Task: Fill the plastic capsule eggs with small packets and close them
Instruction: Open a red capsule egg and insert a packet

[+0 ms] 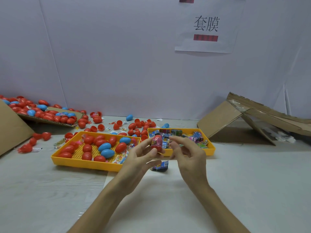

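My left hand [143, 155] holds a red capsule egg [156, 142] upright between thumb and fingertips, with a shiny film or packet across its front. My right hand [186, 148] hovers just right of the egg, fingers spread, holding nothing that I can see. Behind the hands, a yellow tray [212, 149] carries several small colourful packets [196, 137]. To the left, another yellow tray [84, 163] contains several red and blue closed eggs [105, 147]. A dark blue packet [160, 166] lies on the table under my hands.
Loose red egg halves and eggs [134, 126] litter the table behind the trays. A flattened cardboard box with many eggs [43, 113] sits at far left. Torn cardboard [249, 120] leans at right. A white sheet [168, 190] covers the near table.
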Action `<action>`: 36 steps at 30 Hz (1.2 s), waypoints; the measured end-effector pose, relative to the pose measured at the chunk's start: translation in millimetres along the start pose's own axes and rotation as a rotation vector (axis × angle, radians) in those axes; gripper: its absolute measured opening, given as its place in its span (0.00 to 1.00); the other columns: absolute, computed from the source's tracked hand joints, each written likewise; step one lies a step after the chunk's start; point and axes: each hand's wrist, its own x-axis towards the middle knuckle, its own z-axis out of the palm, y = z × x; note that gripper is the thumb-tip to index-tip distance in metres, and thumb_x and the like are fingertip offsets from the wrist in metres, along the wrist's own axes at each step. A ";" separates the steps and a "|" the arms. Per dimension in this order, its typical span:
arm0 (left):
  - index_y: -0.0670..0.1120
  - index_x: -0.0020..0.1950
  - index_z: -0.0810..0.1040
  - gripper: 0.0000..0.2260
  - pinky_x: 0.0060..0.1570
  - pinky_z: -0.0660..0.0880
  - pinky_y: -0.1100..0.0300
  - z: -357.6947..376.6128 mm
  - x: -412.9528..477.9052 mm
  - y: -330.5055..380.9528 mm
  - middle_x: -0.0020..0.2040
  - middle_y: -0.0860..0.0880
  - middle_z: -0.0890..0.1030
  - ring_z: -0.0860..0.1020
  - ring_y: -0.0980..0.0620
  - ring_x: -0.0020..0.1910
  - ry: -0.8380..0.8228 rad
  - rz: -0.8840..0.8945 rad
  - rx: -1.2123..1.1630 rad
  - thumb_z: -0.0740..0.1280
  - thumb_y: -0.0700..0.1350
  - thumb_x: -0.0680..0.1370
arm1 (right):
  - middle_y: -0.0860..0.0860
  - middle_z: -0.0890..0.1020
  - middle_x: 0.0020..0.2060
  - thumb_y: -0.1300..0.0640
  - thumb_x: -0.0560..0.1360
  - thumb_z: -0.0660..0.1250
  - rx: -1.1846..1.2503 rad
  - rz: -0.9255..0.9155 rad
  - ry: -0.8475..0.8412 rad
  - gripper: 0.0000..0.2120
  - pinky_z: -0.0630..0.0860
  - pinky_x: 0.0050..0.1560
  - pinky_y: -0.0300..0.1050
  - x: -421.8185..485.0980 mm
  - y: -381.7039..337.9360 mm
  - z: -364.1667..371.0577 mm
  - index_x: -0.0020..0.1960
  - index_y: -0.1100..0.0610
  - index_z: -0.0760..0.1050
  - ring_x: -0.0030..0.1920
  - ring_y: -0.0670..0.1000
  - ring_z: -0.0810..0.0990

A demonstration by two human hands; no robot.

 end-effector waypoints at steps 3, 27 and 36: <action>0.53 0.66 0.78 0.17 0.48 0.80 0.60 0.0 -1.4 0.6 0.48 0.49 0.85 0.83 0.53 0.48 -0.037 -0.014 0.073 0.69 0.49 0.77 | 0.46 0.86 0.47 0.58 0.78 0.70 0.148 0.186 -0.095 0.07 0.77 0.34 0.37 2.8 -0.8 -3.8 0.54 0.50 0.84 0.32 0.50 0.83; 0.57 0.67 0.78 0.16 0.43 0.82 0.61 4.6 -1.1 -12.1 0.42 0.48 0.86 0.84 0.52 0.43 0.074 0.220 0.441 0.65 0.41 0.82 | 0.48 0.86 0.43 0.63 0.75 0.72 -0.007 -0.087 -0.179 0.10 0.80 0.44 0.36 -6.8 0.4 3.3 0.55 0.55 0.85 0.44 0.45 0.85; 0.53 0.70 0.69 0.17 0.42 0.80 0.59 9.7 -3.5 -6.4 0.41 0.46 0.85 0.83 0.50 0.39 -0.015 0.065 0.331 0.63 0.39 0.83 | 0.53 0.86 0.49 0.51 0.74 0.70 0.436 0.530 -0.319 0.12 0.80 0.42 0.41 6.2 -2.5 -7.7 0.56 0.51 0.85 0.50 0.53 0.86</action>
